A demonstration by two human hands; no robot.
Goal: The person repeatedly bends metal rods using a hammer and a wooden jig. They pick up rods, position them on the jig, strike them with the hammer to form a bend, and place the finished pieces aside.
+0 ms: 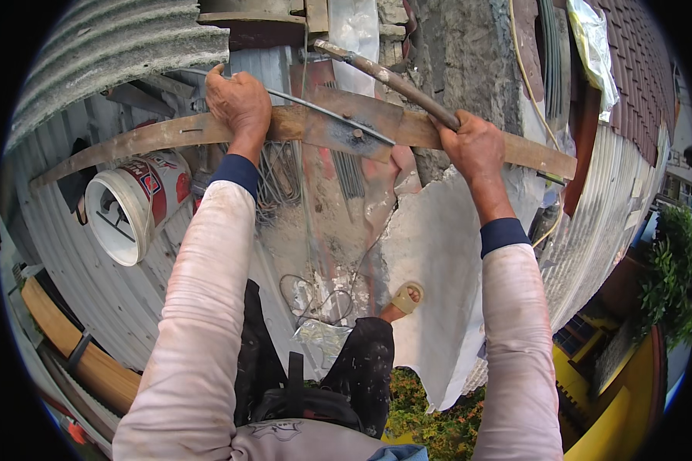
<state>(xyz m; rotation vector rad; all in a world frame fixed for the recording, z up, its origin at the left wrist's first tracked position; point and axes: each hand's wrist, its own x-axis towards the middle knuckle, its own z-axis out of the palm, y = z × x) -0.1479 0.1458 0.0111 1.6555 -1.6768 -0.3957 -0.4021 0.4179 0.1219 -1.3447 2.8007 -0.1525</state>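
Note:
My left hand is closed around a thin grey metal rod, which slants down to the right across a wooden plank. A rusty metal plate sits on the plank's middle, with a bolt-like peg beside the rod. Farther right, my right hand grips the near end of a rusty pipe. That pipe slants away to the upper left, above the plate. Whether the pipe touches the rod, I cannot tell.
A white bucket lies tipped to the left, near a coil of wire. Corrugated roofing rises at upper left. My sandalled foot rests on a pale sheet with a ragged edge; plants show below it. Bundled rods lie at upper right.

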